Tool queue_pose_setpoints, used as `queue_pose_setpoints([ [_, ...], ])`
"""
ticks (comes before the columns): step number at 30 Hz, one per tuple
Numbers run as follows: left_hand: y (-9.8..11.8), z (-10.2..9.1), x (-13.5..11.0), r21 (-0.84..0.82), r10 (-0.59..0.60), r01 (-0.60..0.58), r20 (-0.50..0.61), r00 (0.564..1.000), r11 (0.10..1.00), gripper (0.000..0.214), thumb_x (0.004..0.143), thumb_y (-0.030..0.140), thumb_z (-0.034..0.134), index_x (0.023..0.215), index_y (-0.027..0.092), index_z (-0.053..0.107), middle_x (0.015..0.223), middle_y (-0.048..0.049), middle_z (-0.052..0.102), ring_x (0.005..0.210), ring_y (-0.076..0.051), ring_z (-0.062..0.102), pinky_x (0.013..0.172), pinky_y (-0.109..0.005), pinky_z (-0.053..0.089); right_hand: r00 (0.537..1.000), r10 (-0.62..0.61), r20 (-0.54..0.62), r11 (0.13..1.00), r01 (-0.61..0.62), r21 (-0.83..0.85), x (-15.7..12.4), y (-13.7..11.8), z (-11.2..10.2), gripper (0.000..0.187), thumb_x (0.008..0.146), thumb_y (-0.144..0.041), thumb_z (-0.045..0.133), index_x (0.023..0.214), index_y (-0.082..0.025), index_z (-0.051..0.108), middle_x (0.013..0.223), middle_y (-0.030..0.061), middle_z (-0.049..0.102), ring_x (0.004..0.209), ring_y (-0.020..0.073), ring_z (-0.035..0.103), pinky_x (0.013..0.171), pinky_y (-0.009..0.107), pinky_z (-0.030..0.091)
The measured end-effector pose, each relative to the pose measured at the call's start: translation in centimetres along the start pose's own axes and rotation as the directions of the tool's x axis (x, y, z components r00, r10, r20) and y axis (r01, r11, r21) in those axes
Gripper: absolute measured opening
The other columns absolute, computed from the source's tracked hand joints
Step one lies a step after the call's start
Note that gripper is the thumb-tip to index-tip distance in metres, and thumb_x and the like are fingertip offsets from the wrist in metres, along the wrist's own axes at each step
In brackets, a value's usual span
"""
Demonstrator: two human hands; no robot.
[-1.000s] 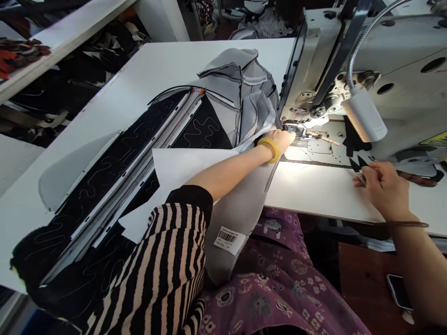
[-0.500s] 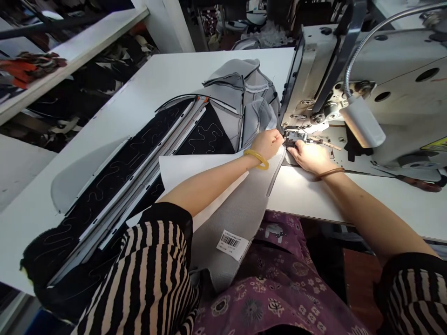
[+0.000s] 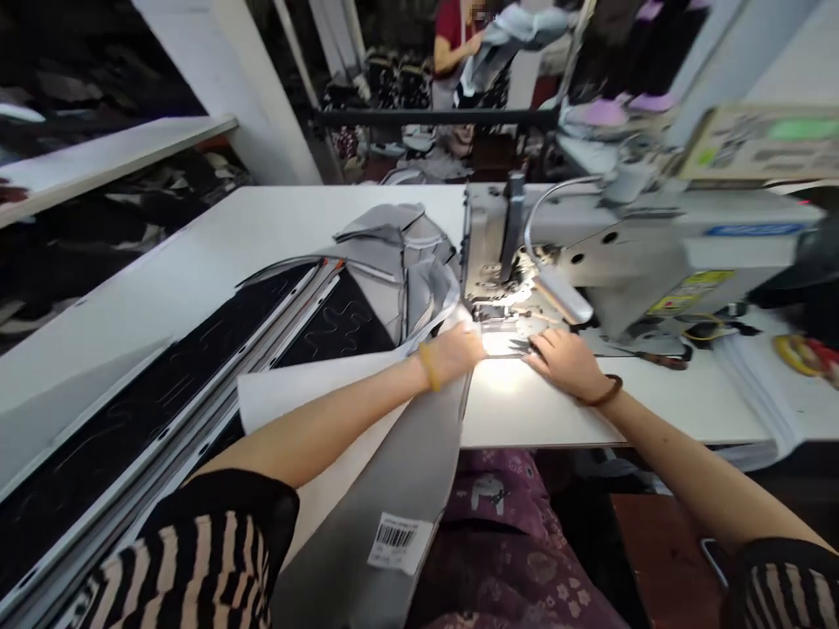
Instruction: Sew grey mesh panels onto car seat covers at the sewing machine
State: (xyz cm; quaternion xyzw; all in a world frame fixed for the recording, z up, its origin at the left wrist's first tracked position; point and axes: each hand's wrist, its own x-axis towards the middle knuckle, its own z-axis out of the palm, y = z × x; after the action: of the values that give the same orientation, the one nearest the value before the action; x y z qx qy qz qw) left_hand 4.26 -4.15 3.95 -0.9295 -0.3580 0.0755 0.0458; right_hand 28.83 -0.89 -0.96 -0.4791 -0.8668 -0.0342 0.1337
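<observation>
My left hand (image 3: 455,351), closed, grips the edge of the grey fabric cover (image 3: 393,454) just left of the sewing machine (image 3: 502,236). The cover hangs over the table's front edge and carries a white barcode label (image 3: 399,542). White sheet material (image 3: 315,384) lies under my left forearm. My right hand (image 3: 564,360) is closed around thread snips (image 3: 521,346). Their dark pointed tips stick out to the left, near the lit presser foot (image 3: 491,313). The handles are hidden in my palm.
Black quilted panels with white strips (image 3: 170,367) spread over the left of the white table (image 3: 275,210). A lamp (image 3: 564,295) hangs beside the needle area. At the right lie yellow and red tape rolls (image 3: 806,356). A person (image 3: 455,48) holds grey fabric in the background.
My view has tilted up and swung right, showing more of the machine. My right hand has drawn away from the presser foot; snips now show in it. My left hand still grips the cover.
</observation>
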Motion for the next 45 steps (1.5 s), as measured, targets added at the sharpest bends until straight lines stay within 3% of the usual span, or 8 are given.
queue_pose_setpoints([
  [6,-2.1,2.5,0.6,0.100,-0.090,0.099,-0.087,0.992,0.990,0.041,0.094,0.010,0.032,0.129,0.008,0.055,0.136,-0.0190,0.057,0.131,-0.030,0.049,0.105,-0.057,0.042,0.900,0.172,-0.400,0.978,-0.204,-0.037,-2.0,5.4,-7.6,0.037,0.094,-0.040,0.031,0.083,-0.021,0.061,0.087,0.0117,0.068,0.084,0.0222,0.059,0.081,0.035,0.043],
  [12,-1.2,3.4,0.7,0.068,-0.154,0.157,-0.045,0.987,0.985,0.040,0.095,0.015,0.034,0.127,0.005,0.056,0.132,-0.0209,0.058,0.126,-0.030,0.053,0.091,-0.046,0.054,0.751,0.348,-0.561,0.922,-0.383,0.058,4.9,10.5,-15.1,0.033,0.090,-0.040,0.038,0.106,-0.020,0.058,0.137,0.0126,0.056,0.120,0.0291,0.047,0.098,0.044,0.038],
  [24,-1.4,3.9,0.6,0.048,-0.173,0.175,-0.036,0.984,0.983,0.045,0.095,0.019,0.034,0.136,0.007,0.050,0.141,-0.0186,0.052,0.134,-0.029,0.046,0.100,-0.044,0.049,0.744,0.432,-0.509,0.899,-0.402,0.175,9.4,13.1,-14.3,0.055,0.087,-0.049,0.041,0.130,-0.016,0.050,0.118,0.0140,0.065,0.115,0.0350,0.050,0.099,0.052,0.037],
  [37,-1.6,3.9,0.7,0.028,-0.160,0.163,-0.099,0.982,0.986,0.038,0.095,0.020,0.037,0.127,0.007,0.055,0.132,-0.0181,0.058,0.128,-0.028,0.051,0.094,-0.040,0.050,0.514,0.478,-0.712,0.876,-0.334,0.347,8.3,13.2,-13.8,0.032,0.089,-0.048,0.042,0.090,-0.018,0.053,0.104,0.0224,0.063,0.097,0.0261,0.055,0.078,0.041,0.045],
  [39,-1.5,3.9,0.7,0.004,-0.166,0.168,-0.101,0.981,0.986,0.036,0.095,0.019,0.038,0.124,0.007,0.055,0.128,-0.0180,0.059,0.125,-0.027,0.052,0.093,-0.039,0.050,0.462,0.378,-0.802,0.924,-0.247,0.293,5.7,9.7,-12.5,0.025,0.093,-0.039,0.035,0.093,-0.019,0.050,0.104,0.0206,0.060,0.097,0.0240,0.054,0.074,0.038,0.046],
  [41,-1.4,3.9,0.7,-0.038,-0.177,0.174,-0.072,0.982,0.984,0.034,0.096,0.018,0.036,0.123,0.007,0.054,0.126,-0.0176,0.059,0.125,-0.026,0.050,0.094,-0.038,0.048,0.397,-0.117,-0.910,0.991,0.108,-0.080,2.8,4.6,-10.2,0.008,0.092,-0.026,0.044,0.093,-0.020,0.050,0.088,0.0107,0.060,0.089,0.0210,0.055,0.078,0.037,0.045],
  [43,-1.3,3.9,0.8,-0.072,-0.163,0.160,-0.048,0.985,0.985,0.033,0.096,0.017,0.033,0.118,0.008,0.055,0.123,-0.0162,0.058,0.123,-0.026,0.050,0.096,-0.037,0.046,0.568,-0.467,-0.678,0.868,0.441,-0.229,0.4,-0.7,-7.7,0.011,0.088,-0.017,0.054,0.098,-0.020,0.053,0.094,0.0067,0.063,0.090,0.0168,0.058,0.076,0.030,0.047],
  [45,-1.4,4.0,1.1,-0.087,-0.162,0.158,-0.039,0.986,0.984,0.033,0.096,0.013,0.029,0.114,0.008,0.056,0.120,-0.0158,0.058,0.121,-0.026,0.050,0.095,-0.036,0.045,0.570,-0.668,-0.479,0.717,0.665,-0.209,-0.7,-4.9,-5.1,0.015,0.088,-0.012,0.054,0.097,-0.023,0.057,0.097,0.0013,0.066,0.094,0.0124,0.060,0.079,0.024,0.048],
])
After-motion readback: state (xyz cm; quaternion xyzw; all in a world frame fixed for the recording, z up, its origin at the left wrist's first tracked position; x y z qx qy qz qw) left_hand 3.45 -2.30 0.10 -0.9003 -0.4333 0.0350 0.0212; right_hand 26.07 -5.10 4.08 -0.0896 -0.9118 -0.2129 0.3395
